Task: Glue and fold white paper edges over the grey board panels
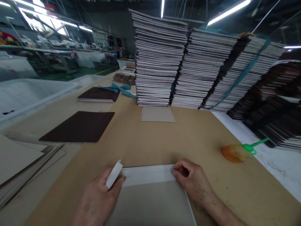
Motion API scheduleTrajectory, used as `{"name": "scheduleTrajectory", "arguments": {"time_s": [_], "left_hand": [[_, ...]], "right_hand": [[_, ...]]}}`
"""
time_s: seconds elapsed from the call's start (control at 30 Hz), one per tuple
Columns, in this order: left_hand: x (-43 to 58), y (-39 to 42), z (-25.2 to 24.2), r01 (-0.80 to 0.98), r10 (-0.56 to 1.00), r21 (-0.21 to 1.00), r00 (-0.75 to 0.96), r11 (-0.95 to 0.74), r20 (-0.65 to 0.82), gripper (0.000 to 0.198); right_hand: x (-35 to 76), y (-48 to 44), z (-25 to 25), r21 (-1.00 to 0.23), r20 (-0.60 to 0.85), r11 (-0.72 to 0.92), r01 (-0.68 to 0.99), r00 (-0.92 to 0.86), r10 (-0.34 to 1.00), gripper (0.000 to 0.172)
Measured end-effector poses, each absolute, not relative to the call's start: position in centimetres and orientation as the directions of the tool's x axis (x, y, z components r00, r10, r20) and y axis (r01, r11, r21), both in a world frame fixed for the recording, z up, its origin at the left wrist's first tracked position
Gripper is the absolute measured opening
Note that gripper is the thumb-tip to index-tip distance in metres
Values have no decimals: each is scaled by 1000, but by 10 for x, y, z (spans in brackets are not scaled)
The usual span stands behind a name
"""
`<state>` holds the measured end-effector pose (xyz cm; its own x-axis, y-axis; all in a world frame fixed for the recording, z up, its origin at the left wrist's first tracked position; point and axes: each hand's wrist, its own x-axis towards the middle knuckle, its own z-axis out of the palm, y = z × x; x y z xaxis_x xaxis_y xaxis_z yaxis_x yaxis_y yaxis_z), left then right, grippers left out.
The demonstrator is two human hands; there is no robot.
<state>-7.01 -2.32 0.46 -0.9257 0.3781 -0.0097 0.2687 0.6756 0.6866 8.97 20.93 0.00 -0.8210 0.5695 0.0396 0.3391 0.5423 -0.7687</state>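
A grey board (152,201) with a folded white top flap (148,174) lies on the brown table right in front of me. My left hand (98,197) grips a small white flat tool (114,174) and rests on the flap's left end. My right hand (191,182) is closed, with its fingertips pinching the flap's right end against the board.
Tall stacks of flat dark-and-white sheets (160,59) stand at the back and lean along the right. A dark brown sheet (80,125), a small grey card (157,114) and an orange glue bottle with a green nozzle (240,151) lie on the table (199,138). Grey boards (21,163) pile at left.
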Motion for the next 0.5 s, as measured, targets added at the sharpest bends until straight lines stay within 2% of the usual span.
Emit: {"name": "scheduleTrajectory", "arguments": {"time_s": [0.17,0.33,0.4,0.43,0.5], "left_hand": [[-71,-21,13,250,387,715,-921,652,-31,21],[-65,-34,25,287,366,756,-928,588,68,24],[-53,-44,30,344,450,767,-889,541,82,25],[-45,-49,31,388,526,770,-846,506,80,23],[-29,-58,30,501,715,749,-697,434,51,19]], "right_hand": [[90,210,2,-769,65,565,299,-843,534,12],[97,217,6,-769,133,580,268,-821,556,26],[103,215,15,-750,206,618,236,-805,557,30],[105,211,21,-715,261,672,194,-818,513,31],[108,198,34,-576,354,815,66,-878,322,28]]}}
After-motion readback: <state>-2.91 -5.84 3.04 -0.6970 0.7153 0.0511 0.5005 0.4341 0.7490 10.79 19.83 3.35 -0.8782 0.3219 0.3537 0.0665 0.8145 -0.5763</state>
